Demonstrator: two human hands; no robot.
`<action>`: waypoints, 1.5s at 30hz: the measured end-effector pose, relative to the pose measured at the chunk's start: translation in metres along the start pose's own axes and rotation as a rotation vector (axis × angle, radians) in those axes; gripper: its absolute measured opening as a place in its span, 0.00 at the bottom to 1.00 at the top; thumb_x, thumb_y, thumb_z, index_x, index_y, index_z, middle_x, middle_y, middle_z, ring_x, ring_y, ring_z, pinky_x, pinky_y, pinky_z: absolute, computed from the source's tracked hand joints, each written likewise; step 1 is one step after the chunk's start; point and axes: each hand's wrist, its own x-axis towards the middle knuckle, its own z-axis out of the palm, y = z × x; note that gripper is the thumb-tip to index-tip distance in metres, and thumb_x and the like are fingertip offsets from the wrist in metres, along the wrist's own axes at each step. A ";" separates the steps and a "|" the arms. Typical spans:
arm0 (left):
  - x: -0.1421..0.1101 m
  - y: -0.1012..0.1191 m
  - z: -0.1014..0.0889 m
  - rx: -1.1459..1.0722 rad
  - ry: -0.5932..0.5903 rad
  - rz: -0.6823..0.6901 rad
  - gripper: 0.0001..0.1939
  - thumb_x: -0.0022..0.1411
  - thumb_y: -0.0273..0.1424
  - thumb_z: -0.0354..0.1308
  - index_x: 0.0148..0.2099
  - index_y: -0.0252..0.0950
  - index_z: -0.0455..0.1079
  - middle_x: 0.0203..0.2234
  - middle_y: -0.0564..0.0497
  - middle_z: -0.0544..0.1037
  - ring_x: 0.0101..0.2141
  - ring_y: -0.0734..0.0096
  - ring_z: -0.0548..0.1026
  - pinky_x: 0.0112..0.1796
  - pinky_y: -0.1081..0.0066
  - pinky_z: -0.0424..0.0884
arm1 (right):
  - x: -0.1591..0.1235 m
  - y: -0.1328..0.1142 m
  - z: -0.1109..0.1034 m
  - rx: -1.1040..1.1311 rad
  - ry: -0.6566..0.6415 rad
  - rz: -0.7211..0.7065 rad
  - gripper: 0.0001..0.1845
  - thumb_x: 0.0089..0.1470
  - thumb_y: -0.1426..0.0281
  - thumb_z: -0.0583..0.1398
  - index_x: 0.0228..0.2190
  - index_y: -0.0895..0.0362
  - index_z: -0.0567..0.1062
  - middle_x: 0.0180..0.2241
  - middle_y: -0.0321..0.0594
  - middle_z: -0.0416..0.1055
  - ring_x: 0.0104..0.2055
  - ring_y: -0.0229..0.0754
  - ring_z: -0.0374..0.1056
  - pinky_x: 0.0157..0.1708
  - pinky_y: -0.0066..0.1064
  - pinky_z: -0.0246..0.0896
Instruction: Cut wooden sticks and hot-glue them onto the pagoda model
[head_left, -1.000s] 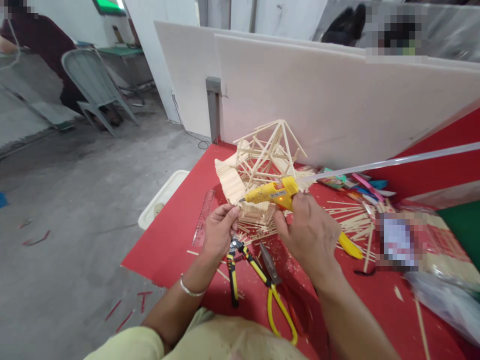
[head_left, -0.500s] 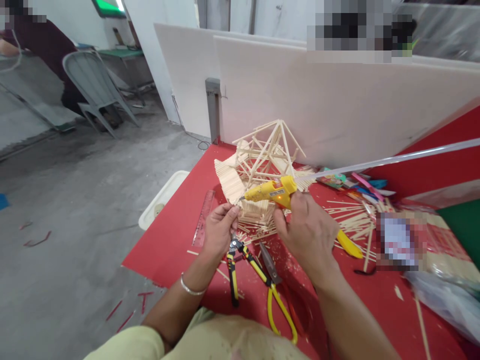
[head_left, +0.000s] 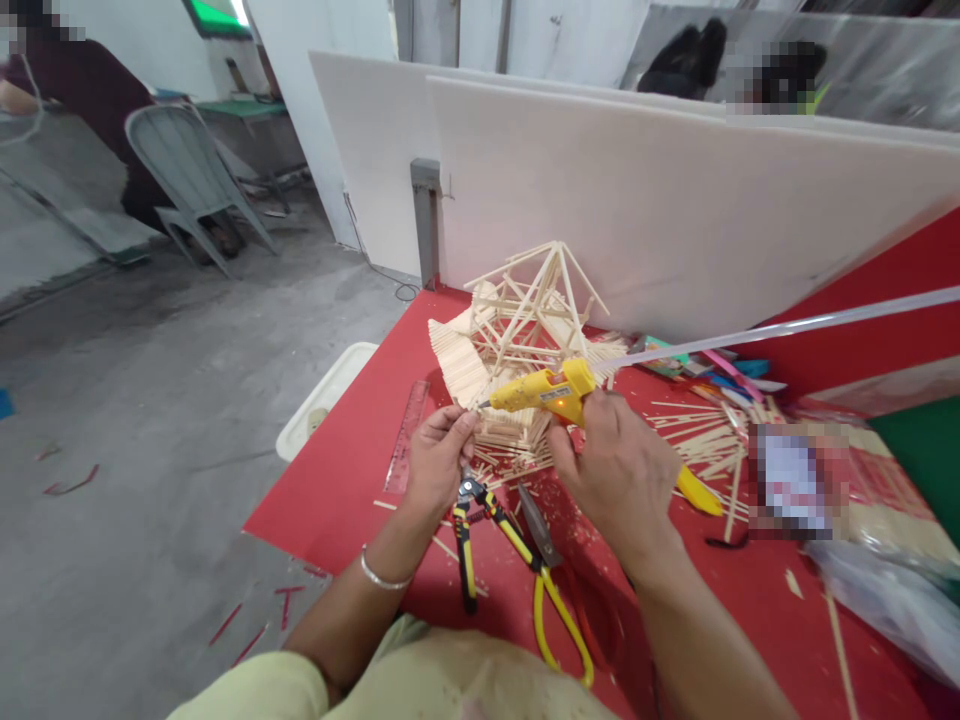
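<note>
Workshop: grey concrete floor [head_left: 285, 330], a person [head_left: 94, 100] in a dark top by a plastic chair [head_left: 176, 150] at far left; white boards [head_left: 637, 210] stand behind the red tabletop [head_left: 337, 490].
Stick model [head_left: 527, 302]: on the tabletop near the boards, an open frame of pale sticks rising to a peak, slatted panels around it.
Hot-glue gun [head_left: 540, 388]: in front of the model, orange light lit, clear glue stick [head_left: 750, 336] trailing from its back.
Right hand [head_left: 619, 465]: fingers wrapped around the gun's handle.
Left hand [head_left: 441, 458]: thumb and forefinger pressed together at the nozzle [head_left: 484, 404]; what they pinch is too small to tell.
Last second: almost nothing has moved; the nozzle stays at the left fingertips, so gluing appears fixed on one spot.
Nearby: wire strippers [head_left: 470, 489], pliers [head_left: 546, 548], transparent ruler [head_left: 407, 437].
</note>
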 end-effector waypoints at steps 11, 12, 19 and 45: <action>0.000 0.000 0.001 0.011 -0.020 -0.004 0.14 0.52 0.35 0.71 0.34 0.34 0.70 0.23 0.55 0.76 0.16 0.86 0.64 0.16 0.82 0.56 | -0.002 0.001 -0.003 0.031 0.000 -0.010 0.16 0.61 0.63 0.55 0.45 0.61 0.70 0.31 0.40 0.69 0.30 0.42 0.61 0.28 0.33 0.45; 0.000 0.000 0.001 0.013 -0.020 -0.004 0.14 0.52 0.35 0.71 0.34 0.33 0.70 0.23 0.55 0.76 0.16 0.86 0.64 0.16 0.82 0.56 | -0.002 0.001 -0.003 0.031 -0.002 -0.009 0.16 0.61 0.63 0.55 0.45 0.61 0.70 0.31 0.39 0.69 0.30 0.42 0.61 0.28 0.33 0.46; 0.000 0.000 0.001 0.011 -0.018 -0.014 0.15 0.51 0.35 0.71 0.35 0.34 0.70 0.23 0.55 0.76 0.16 0.86 0.65 0.16 0.83 0.56 | 0.000 -0.001 -0.001 0.036 0.017 0.021 0.17 0.61 0.62 0.54 0.45 0.61 0.69 0.31 0.41 0.68 0.30 0.42 0.61 0.29 0.33 0.46; -0.001 -0.006 -0.004 0.095 0.011 0.108 0.13 0.52 0.36 0.71 0.36 0.35 0.73 0.18 0.58 0.72 0.17 0.83 0.66 0.18 0.82 0.62 | -0.003 -0.002 0.005 0.038 0.017 0.056 0.20 0.61 0.61 0.54 0.48 0.62 0.69 0.32 0.41 0.69 0.32 0.43 0.63 0.29 0.33 0.47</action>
